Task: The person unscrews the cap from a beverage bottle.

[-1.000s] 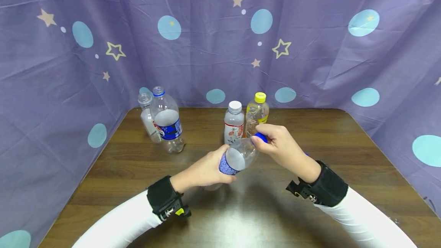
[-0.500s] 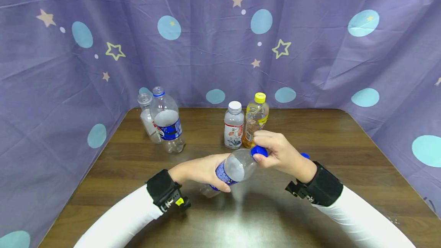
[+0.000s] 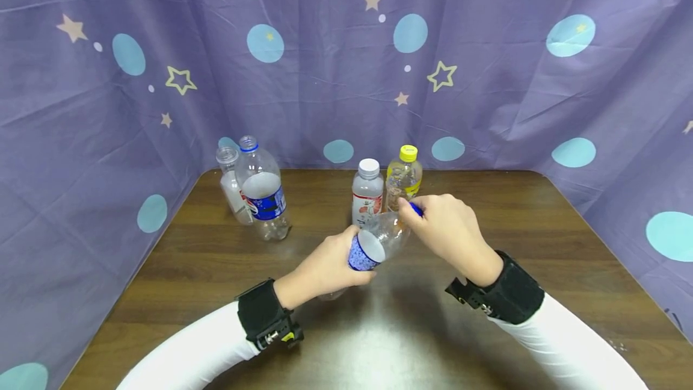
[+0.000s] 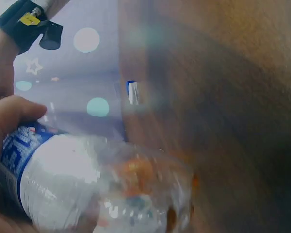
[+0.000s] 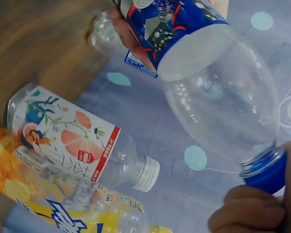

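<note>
A clear plastic bottle (image 3: 391, 232) with a blue label is held tilted above the table, its neck toward the upper right. My left hand (image 3: 331, 262) grips it round the label, thumb on the near side. At the neck, the fingers and thumb of my right hand (image 3: 448, 233) pinch a blue cap (image 5: 267, 175), which sits on the bottle's mouth in the right wrist view. The base of the bottle (image 4: 145, 194) shows beyond my left hand in the left wrist view.
Just behind stand a white-capped bottle (image 3: 369, 188) and a yellow-capped bottle (image 3: 407, 174). Farther left are an uncapped Pepsi bottle (image 3: 264, 197) and a smaller uncapped bottle (image 3: 230, 182). A small blue-and-white piece (image 4: 133, 92) lies on the wooden table (image 3: 178, 294). A purple curtain (image 3: 335, 77) hangs behind.
The bottle and both hands dipped toward me half a second ago and have risen again. My right hand has turned about the cap, now covering more of it.
</note>
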Action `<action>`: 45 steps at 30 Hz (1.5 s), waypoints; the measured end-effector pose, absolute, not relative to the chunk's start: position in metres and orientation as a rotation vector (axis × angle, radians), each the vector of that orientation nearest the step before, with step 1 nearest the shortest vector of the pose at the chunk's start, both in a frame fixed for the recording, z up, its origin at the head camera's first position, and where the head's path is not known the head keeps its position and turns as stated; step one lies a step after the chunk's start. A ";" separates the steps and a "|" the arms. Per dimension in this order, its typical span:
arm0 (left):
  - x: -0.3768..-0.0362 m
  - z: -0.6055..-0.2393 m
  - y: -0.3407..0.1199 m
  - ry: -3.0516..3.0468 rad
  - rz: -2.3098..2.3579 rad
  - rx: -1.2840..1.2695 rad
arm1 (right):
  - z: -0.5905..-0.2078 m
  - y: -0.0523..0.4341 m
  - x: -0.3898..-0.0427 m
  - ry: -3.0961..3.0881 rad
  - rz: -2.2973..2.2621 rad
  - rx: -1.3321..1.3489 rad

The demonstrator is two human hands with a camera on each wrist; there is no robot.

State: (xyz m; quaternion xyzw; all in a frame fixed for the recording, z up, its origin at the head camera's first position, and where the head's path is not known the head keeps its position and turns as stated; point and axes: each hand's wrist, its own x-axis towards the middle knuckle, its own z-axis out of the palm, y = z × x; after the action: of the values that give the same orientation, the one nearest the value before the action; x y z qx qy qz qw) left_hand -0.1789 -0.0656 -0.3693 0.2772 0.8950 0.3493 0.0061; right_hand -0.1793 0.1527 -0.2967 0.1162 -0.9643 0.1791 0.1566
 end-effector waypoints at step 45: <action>-0.195 -0.376 -0.071 2.757 1.085 0.992 | -0.303 0.159 -0.183 -2.569 0.586 0.577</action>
State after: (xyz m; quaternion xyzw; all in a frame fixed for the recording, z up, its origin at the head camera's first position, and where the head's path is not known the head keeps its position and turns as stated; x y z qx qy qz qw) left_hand -0.1954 -0.0705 -0.3757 0.3176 0.8823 0.3473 0.0087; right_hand -0.1832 0.1595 -0.3032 0.2088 -0.9290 0.2119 0.2202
